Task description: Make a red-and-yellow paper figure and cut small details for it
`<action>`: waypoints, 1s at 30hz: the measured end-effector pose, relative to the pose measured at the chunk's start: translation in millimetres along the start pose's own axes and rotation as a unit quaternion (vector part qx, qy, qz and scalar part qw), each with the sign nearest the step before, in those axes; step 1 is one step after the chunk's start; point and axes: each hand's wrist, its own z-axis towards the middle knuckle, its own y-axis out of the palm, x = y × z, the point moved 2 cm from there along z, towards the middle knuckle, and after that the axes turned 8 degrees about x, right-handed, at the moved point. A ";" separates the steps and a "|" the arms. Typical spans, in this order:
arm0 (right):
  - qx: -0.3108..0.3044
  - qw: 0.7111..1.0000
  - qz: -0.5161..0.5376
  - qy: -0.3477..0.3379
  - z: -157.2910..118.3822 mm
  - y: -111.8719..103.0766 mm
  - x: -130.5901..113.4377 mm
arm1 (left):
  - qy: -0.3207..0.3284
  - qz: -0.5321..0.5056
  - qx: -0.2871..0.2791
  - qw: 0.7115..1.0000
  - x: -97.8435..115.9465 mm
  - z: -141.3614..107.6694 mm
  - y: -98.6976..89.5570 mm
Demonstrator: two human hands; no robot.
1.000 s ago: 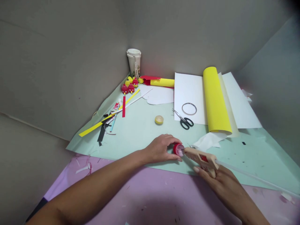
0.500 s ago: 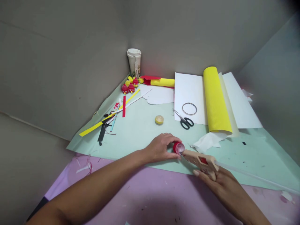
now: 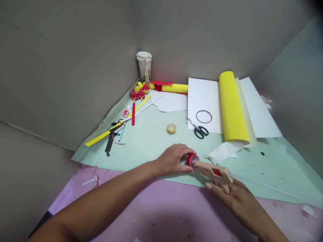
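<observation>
red ribbed cup (image 3: 191,160): tilted, mouth rightward | beige glue gun (image 3: 211,170): slanted, nozzle at cup's mouth

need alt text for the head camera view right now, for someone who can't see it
A left hand steadies a small red ridged cup while the right hand holds a glue gun, its nozzle at the cup's opening. Beyond them on pale green paper lie scissors, a yellow corrugated roll and red and yellow ornaments.

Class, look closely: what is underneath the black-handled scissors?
Under the scissors, the blades cross white paper; the handles lie over green paper. Whatever the metal and plastic directly cover stays hidden.
</observation>
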 end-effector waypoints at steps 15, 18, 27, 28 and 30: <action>0.001 0.999 0.034 -0.004 -2.7 -2.1 0.5 | -0.026 -0.047 -0.006 0.999 4.2 -0.4 -2.4; 0.030 0.999 0.023 0.003 -3.4 -2.7 1.4 | -0.031 -0.049 -0.012 0.998 3.9 -0.4 -2.6; 0.030 0.999 0.008 -0.017 0.5 -3.6 -2.7 | -0.055 -0.072 -0.033 0.995 7.0 0.6 -2.8; 0.028 0.999 0.006 -0.020 0.6 -3.8 -3.8 | -0.056 -0.075 -0.036 0.995 7.4 0.5 -2.9; 0.027 0.999 0.002 -0.019 0.5 -4.2 -5.5 | -0.057 -0.082 -0.036 0.994 8.2 0.4 -3.3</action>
